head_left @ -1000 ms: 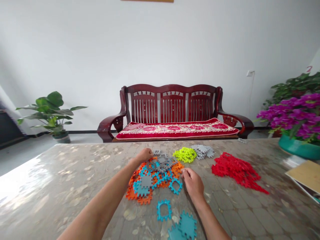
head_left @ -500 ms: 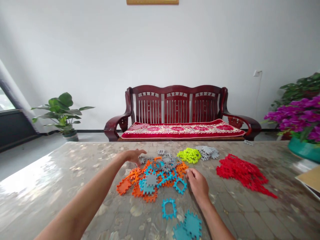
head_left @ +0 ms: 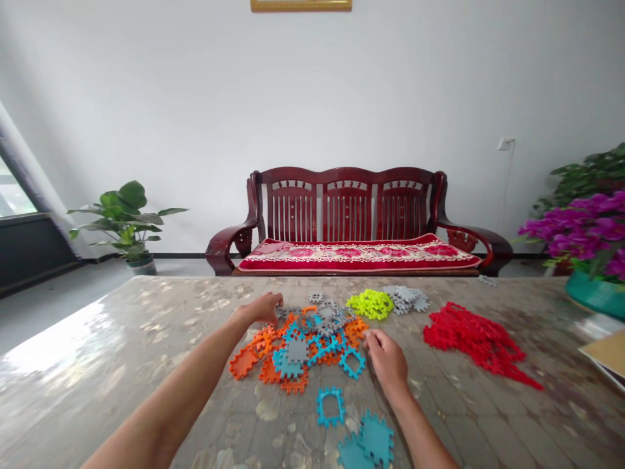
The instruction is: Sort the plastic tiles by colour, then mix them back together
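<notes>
A mixed pile of toothed plastic puzzle tiles lies in front of me, with orange tiles [head_left: 243, 362], blue tiles [head_left: 352, 362] and grey tiles [head_left: 297, 352] overlapping. At its far left edge, my left hand [head_left: 261, 309] has its fingers curled down and closed on a small grey puzzle tile [head_left: 280, 314]. My right hand [head_left: 388, 359] rests at the pile's right side, fingers folded in, fingertips by an orange tile [head_left: 359, 327]; whatever it may hold is hidden. Nearer to me lie a blue frame tile [head_left: 331, 406] and two solid teal tiles [head_left: 375, 438].
Beyond the pile sit yellow-green tiles [head_left: 370, 304] and a grey heap [head_left: 406, 299]. Red tiles [head_left: 471, 342] spread out at the right. A teal flowerpot [head_left: 593, 296] and a tan board [head_left: 605, 348] occupy the right end of the table [head_left: 195, 332]. Behind stands a wooden bench [head_left: 346, 202].
My left hand's fingers, stretched out before, have curled down onto the small grey tile. My right hand stays in place. The view has shifted very slightly.
</notes>
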Demonstrator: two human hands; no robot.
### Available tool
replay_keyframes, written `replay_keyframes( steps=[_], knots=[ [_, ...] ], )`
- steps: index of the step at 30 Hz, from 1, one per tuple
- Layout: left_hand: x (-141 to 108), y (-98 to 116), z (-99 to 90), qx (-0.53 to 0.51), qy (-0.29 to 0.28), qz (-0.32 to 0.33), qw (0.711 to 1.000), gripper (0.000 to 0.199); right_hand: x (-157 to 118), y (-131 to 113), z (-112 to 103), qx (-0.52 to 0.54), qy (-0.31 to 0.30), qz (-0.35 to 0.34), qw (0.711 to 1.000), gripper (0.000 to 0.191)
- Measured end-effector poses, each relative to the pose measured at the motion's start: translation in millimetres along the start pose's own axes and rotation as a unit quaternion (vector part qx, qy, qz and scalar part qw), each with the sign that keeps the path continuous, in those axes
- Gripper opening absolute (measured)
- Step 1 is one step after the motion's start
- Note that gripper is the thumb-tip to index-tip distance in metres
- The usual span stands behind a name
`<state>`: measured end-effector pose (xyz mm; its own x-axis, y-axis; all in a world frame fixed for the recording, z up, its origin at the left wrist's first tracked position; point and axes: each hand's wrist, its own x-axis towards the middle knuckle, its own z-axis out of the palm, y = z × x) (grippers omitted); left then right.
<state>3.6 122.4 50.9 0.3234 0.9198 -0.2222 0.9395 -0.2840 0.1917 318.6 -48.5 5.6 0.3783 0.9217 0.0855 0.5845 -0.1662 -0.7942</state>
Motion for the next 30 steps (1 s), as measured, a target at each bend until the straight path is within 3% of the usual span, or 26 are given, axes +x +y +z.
replay_keyframes(
  steps=[4,10,13,18,24,30],
  knots=[
    [-7,8,-15.9,-0.088,-0.008,0.015,0.996,0.05,1,1,1,0.002,0.0,0.001,1.0,0.038],
    [-23,43,-49.8,-0.203,-0.047,0.095,0.973,0.056,3,6,4,0.004,0.004,-0.002,1.0,0.037],
    [-25,54,-55.1,-0.171,-0.069,0.132,0.974,0.063,3,6,3,0.01,-0.001,-0.007,1.0,0.039],
    [-17,45,-38.8,-0.038,-0.01,0.094,0.995,0.056,0,1,0,0.002,0.014,-0.007,1.0,0.04],
    [-8,33,-13.8,0.03,0.002,0.075,0.997,0.048,1,3,2,0.009,0.006,-0.005,1.0,0.038],
    [-2,35,-7.9,0.069,0.008,0.076,0.995,0.046,1,1,1,0.007,0.005,0.0,1.0,0.039]
  ],
)
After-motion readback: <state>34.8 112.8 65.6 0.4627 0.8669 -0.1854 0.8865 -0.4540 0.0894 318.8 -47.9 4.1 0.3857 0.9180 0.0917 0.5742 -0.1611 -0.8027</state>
